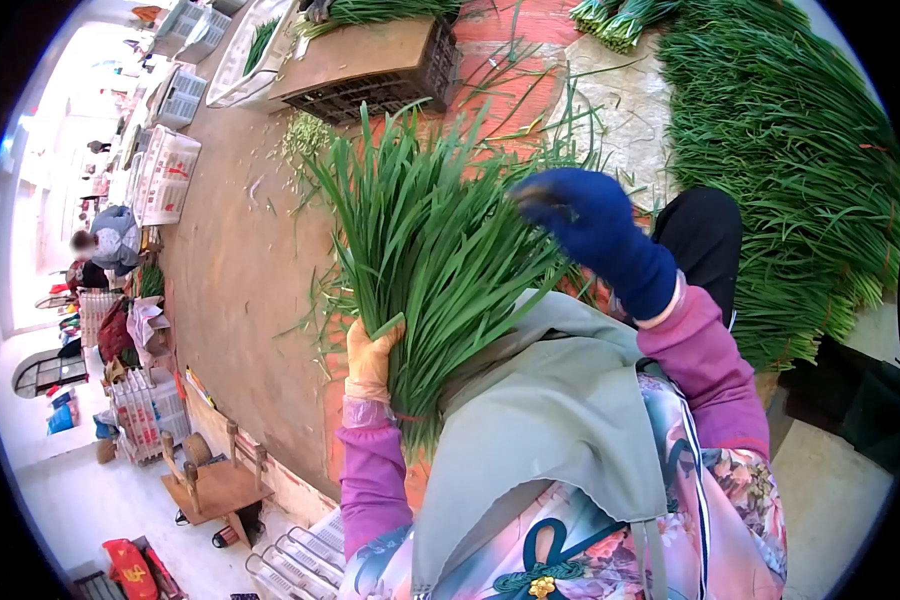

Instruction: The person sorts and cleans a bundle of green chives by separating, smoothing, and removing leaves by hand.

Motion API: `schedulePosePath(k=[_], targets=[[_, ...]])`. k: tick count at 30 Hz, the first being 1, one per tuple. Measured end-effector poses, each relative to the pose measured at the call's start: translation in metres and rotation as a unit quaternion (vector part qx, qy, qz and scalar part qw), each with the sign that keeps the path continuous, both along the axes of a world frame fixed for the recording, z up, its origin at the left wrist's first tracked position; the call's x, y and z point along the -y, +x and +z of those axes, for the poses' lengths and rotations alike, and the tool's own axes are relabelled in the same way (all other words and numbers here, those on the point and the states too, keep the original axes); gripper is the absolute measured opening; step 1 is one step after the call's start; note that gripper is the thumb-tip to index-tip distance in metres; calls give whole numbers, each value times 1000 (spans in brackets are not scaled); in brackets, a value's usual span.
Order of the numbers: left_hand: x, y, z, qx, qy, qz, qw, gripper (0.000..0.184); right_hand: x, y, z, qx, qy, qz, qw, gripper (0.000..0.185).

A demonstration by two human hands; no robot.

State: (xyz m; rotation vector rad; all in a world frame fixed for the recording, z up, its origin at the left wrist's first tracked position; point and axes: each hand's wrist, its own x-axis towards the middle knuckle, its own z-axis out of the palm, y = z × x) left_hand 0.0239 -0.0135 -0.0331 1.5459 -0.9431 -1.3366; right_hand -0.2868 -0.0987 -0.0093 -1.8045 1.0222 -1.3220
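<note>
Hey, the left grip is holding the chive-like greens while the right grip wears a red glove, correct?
Not quite: the right grip wears a dark blue glove, as the head view shows. The left grip is indeed holding the chive-like greens.

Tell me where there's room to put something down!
The biggest is the brown floor between the white crates and the green bunch in the left hand, a few scraps aside. Smaller: the pale sheet beside the leafy pile, partly littered. It's crowded on that pile and on the leaf-strewn orange floor.
</note>
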Motion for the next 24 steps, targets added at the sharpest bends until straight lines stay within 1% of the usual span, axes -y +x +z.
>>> schedulePosePath(k=[1,2,3,4,5,7,8,9,10,11,12,13,16,18,20,21,23,24], targets=[[0,0,1,0,2,2,1000,18,2,11,7,-108,-179,14,978,32],[1,-1,3,2,7,1,1000,17,-4,25,26,-209,-243,36,947,56],[1,-1,4,3,11,0,1000,17,-13,39,28,-277,-211,80,934,79],[2,-1,4,3,12,3,1000,17,-16,51,25,-276,-211,83,934,79],[1,0,3,-5,18,13,1000,17,-17,63,19,-325,-252,84,908,74],[0,4,0,-19,21,40,999,20,-24,75,5,-368,-296,92,876,69],[0,6,-3,-18,21,48,998,20,-28,78,-1,-393,-250,167,869,61],[-1,8,-5,-45,17,105,993,21,-33,79,-6,-416,-202,242,853,54],[-3,10,-7,-72,14,164,984,22,-40,78,-7,-413,-205,251,851,54],[-3,7,0,-26,27,179,983,22,-47,75,-6,-401,-230,255,849,50],[-4,11,-3,-26,26,188,982,22,-55,74,-4,-389,-254,256,848,46],[-4,16,-9,-35,32,206,977,24,-63,72,3,-354,-231,279,863,37],[-6,23,-18,-58,37,232,970,27,-82,70,4,-364,-228,282,858,39],[-8,26,-23,-50,37,220,974,28,-86,69,4,-363,-236,294,852,40],[-9,28,-25,-52,34,227,972,27,-88,69,5,-364,-268,258,854,39],[-9,30,-27,-63,39,222,972,27,-87,69,5,-364,-270,260,853,39],[-9,30,-26,-106,42,210,971,27,-84,70,5,-409,-216,272,844,39],[-11,27,-25,-107,41,210,971,27,-78,71,7,-409,-217,272,844,39]])
